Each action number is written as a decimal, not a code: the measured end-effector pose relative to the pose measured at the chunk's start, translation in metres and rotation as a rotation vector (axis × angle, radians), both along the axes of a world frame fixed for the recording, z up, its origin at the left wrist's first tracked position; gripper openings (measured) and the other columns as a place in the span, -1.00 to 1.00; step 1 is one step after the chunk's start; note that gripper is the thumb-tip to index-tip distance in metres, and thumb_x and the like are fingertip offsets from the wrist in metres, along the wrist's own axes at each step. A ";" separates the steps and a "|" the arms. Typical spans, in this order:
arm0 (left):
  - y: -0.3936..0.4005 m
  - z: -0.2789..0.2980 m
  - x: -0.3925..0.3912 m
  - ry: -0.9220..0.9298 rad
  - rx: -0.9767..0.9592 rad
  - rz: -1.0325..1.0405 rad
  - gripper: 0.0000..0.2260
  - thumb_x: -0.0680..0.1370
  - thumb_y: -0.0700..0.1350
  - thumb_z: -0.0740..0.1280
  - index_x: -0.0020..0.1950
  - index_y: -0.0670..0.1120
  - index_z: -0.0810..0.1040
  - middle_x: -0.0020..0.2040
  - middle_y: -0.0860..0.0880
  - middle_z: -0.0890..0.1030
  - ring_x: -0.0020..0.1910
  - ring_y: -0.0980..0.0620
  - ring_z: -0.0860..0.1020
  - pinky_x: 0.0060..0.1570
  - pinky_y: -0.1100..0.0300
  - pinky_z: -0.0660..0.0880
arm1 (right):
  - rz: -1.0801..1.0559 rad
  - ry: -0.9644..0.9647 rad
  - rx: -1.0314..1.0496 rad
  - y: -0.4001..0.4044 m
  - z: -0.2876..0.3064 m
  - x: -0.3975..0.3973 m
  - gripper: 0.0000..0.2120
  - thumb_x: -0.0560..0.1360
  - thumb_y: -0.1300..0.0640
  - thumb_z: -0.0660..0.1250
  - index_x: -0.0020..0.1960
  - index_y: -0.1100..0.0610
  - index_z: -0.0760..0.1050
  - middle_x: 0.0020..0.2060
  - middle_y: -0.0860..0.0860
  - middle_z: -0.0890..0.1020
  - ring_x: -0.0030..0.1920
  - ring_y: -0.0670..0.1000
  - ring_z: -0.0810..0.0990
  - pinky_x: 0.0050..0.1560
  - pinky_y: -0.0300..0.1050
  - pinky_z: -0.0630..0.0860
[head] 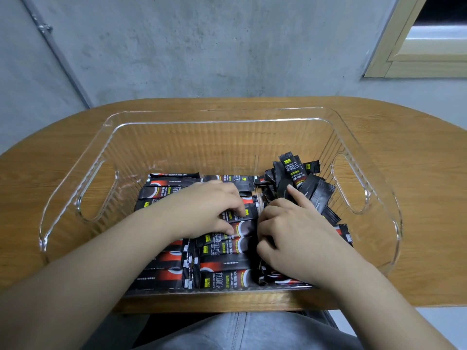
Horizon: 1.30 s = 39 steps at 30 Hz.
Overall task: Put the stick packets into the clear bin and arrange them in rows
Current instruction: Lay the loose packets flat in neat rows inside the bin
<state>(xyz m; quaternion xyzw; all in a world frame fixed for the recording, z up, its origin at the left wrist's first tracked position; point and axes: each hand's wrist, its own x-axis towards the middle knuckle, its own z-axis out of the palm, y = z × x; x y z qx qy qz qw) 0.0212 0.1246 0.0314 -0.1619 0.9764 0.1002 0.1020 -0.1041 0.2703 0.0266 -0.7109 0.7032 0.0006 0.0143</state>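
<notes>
Both my hands are down inside the clear bin (353, 137), which sits on the wooden table (417, 185). All the stick packets are already in the bin, none on the table that I can see.

My left hand (202, 208) rests fingers-down on the laid rows (222, 263). Those packets lie flat with long axes running left-right across the bin, in two columns filling the left and middle. Fingers bent, tips pressing a packet. Not a real grip as far as I can tell.

My right hand (293, 236) is just beside the loose heap (300, 183) in the far right corner. Index finger stretched out onto the heap, other fingers curled under. They may be pinching a packet at the row edge, but the hand hides it, can't tell.

Key relation: the heap lies ahead and right of the right hand, its packets standing or tilted every way, roughly crosswise to the rows. Right hand is nearer, so I judge it pulls the next one, turning it to lie left-right.
</notes>
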 end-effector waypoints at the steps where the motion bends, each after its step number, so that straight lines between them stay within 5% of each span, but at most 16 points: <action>1: 0.001 -0.001 0.002 0.002 -0.009 -0.006 -0.67 0.50 0.12 0.34 0.25 0.14 0.48 0.25 0.19 0.40 0.26 0.16 0.32 0.30 0.12 0.26 | -0.003 -0.012 -0.006 0.000 0.000 0.000 -0.28 0.27 -0.12 -0.28 -0.02 -0.01 0.63 0.01 -0.11 0.57 0.18 -0.04 0.42 0.43 -0.04 -0.31; 7: -0.001 -0.007 0.005 0.036 -0.008 -0.014 -0.71 0.54 0.08 0.29 0.26 0.18 0.51 0.32 0.24 0.39 0.31 0.20 0.30 0.33 0.17 0.20 | 0.008 -0.023 0.005 0.000 0.001 0.000 -0.24 0.26 -0.11 -0.30 0.04 -0.03 0.62 0.13 -0.17 0.55 0.22 -0.05 0.39 0.45 -0.01 -0.29; 20: -0.010 -0.006 0.006 0.061 0.006 -0.042 -0.78 0.54 0.03 0.32 0.17 0.14 0.61 0.28 0.22 0.48 0.25 0.19 0.41 0.27 0.20 0.29 | 0.009 0.008 -0.002 0.000 0.001 0.001 -0.28 0.27 -0.10 -0.30 -0.02 -0.02 0.61 0.02 -0.13 0.59 0.18 -0.05 0.40 0.42 -0.03 -0.31; 25: -0.022 -0.003 -0.002 0.277 -0.082 0.118 -0.81 0.58 -0.07 0.28 0.16 0.02 0.60 0.16 0.11 0.56 0.16 0.06 0.45 0.22 0.08 0.35 | 0.006 0.011 -0.002 0.000 0.000 0.000 -0.29 0.28 -0.10 -0.29 -0.05 0.00 0.61 -0.01 -0.12 0.59 0.16 -0.03 0.42 0.43 -0.01 -0.30; 30: -0.030 -0.014 -0.019 0.130 -0.136 0.193 -0.68 0.60 -0.08 0.24 0.35 -0.04 0.44 0.29 0.03 0.45 0.29 -0.01 0.39 0.29 0.10 0.31 | 0.007 0.014 0.005 0.000 0.001 0.001 -0.29 0.28 -0.10 -0.29 -0.05 0.00 0.61 -0.01 -0.11 0.59 0.15 -0.02 0.42 0.44 0.00 -0.30; 39: -0.033 -0.016 -0.022 0.058 -0.121 0.196 -0.66 0.59 -0.03 0.25 0.37 -0.02 0.45 0.24 -0.01 0.45 0.29 -0.02 0.36 0.25 0.13 0.30 | 0.009 0.013 0.001 -0.001 0.000 0.000 -0.29 0.28 -0.11 -0.29 -0.03 0.00 0.61 0.00 -0.11 0.59 0.15 -0.02 0.42 0.44 0.02 -0.28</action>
